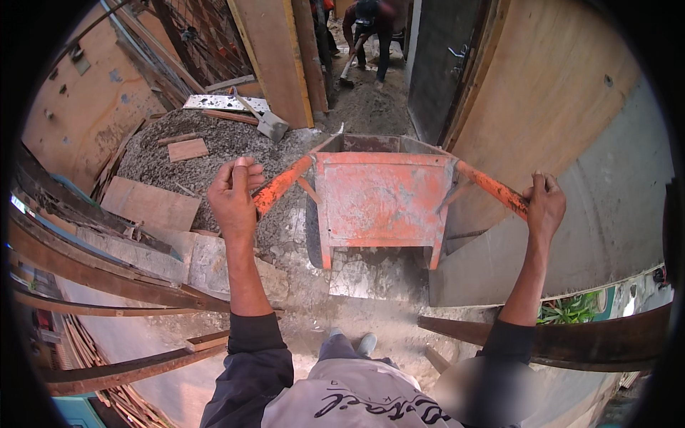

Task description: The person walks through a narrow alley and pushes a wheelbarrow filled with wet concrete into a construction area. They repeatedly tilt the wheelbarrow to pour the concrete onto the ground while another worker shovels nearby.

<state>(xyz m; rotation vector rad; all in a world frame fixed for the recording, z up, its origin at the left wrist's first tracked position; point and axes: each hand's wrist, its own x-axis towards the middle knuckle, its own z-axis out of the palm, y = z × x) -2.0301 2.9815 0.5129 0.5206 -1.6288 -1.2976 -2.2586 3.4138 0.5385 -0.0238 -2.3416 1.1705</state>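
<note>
An orange, cement-smeared wheelbarrow (pixel 385 203) stands in front of me, its back panel facing me and its two legs pointing down. My left hand (pixel 237 192) is closed at the end of the left handle (pixel 285 184); fingers curl beside it, and my palm hides the handle's tip. On the other side my right hand (pixel 545 205) is closed at the tip of the right handle (pixel 492 187). Only a narrow strip of the tray's inside (pixel 371 144) shows, and its contents are hidden. Both forearms reach forward from dark sleeves.
Left of the wheelbarrow lies a gravel heap (pixel 168 150) with boards (pixel 151 203) and a shovel (pixel 271 125). Ahead, a person (pixel 371 32) bends over a shovel in a passage beside a dark door (pixel 446 64). A wooden panel (pixel 542 93) bounds the right; beams (pixel 135 371) flank me.
</note>
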